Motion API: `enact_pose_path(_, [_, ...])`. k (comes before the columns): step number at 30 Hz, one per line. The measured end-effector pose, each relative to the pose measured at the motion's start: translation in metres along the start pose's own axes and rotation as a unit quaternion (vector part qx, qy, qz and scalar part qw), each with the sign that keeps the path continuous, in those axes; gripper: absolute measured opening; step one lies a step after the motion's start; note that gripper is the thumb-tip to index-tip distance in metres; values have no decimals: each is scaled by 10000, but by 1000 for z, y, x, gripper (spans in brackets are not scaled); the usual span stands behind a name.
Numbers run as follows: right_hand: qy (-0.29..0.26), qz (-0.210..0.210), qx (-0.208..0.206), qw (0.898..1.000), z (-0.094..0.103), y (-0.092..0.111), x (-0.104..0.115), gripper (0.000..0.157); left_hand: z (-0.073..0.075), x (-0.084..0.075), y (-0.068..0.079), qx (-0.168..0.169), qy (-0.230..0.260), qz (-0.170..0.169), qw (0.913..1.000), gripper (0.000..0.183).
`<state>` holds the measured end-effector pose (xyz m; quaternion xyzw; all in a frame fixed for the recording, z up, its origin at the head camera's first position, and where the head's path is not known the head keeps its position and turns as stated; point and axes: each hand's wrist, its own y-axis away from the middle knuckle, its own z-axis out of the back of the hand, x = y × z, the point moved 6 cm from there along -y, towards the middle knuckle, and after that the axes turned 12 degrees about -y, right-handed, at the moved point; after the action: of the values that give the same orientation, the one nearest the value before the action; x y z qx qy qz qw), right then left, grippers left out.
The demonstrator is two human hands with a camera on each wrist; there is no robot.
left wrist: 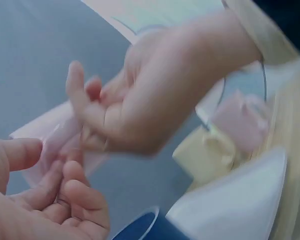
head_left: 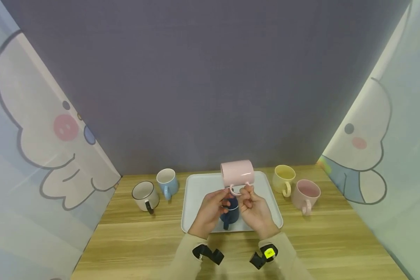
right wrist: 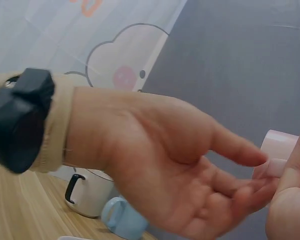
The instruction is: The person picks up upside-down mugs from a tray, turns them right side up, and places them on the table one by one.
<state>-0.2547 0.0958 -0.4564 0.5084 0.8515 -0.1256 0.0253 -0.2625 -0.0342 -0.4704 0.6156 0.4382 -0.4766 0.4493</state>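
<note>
A light pink mug (head_left: 237,173) lies on its side in the air over the white tray (head_left: 197,186), its handle turned toward the person. My left hand (head_left: 211,210) holds the left part of that handle between thumb and fingers. At the handle's right part, my right hand (head_left: 255,210) pinches with its fingertips. The left wrist view shows the right hand (left wrist: 139,110) across the mug (left wrist: 49,125), partly hiding it. Below both hands a dark blue mug (head_left: 231,216) stands upright on the tray, partly covered by the left fingers.
Left of the tray stand a white mug with black handle (head_left: 145,196) and a light blue mug (head_left: 168,181). To its right are a yellow mug (head_left: 283,179) and another pink mug (head_left: 305,193). A dark grey panel (head_left: 210,97) rises behind the wooden table (head_left: 133,245).
</note>
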Motion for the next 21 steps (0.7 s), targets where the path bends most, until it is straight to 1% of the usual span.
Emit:
enact_pose_path(2, [178, -75, 137, 9997, -1, 0, -4, 38, -6, 3, -1, 128, 475, 165, 9987, 22])
enact_pose_path(5, [466, -176, 323, 9982, -1, 1, -7, 43, -10, 5, -1, 309, 1074, 360, 9931, 20])
enact_pose_path(7, [636, -240, 359, 9970, -1, 2, -9, 44, -12, 6, -1, 433, 1290, 424, 9898, 21])
enact_pose_path(9, [750, -319, 287, 9963, 1, 3, -9, 42, -13, 6, 0, 533, 1425, 452, 9873, 23])
enact_pose_path(13, [958, -596, 196, 9934, 4, 4, -11, 43, -13, 4, 4, 643, 1471, 343, 9864, 26])
enact_pose_path(15, [1131, -734, 191, 9907, 4, 5, -11, 45, -12, 2, 6, 630, 1414, 231, 9877, 26])
enact_pose_path(17, [1448, -804, 151, 9861, 3, 6, -11, 46, -11, -1, 7, 552, 1278, 111, 9902, 26])
enact_pose_path(19, [1949, -756, -11, 9779, 4, 7, -9, 46, -10, -3, 8, 411, 1014, -23, 9940, 27])
enact_pose_path(20, [2306, -673, -164, 9706, 4, 7, -8, 44, -9, -5, 9, 333, 857, -98, 9957, 27])
enact_pose_path(21, [2729, -556, -353, 9598, 5, 7, -6, 42, -7, -6, 9, 254, 703, -167, 9971, 28])
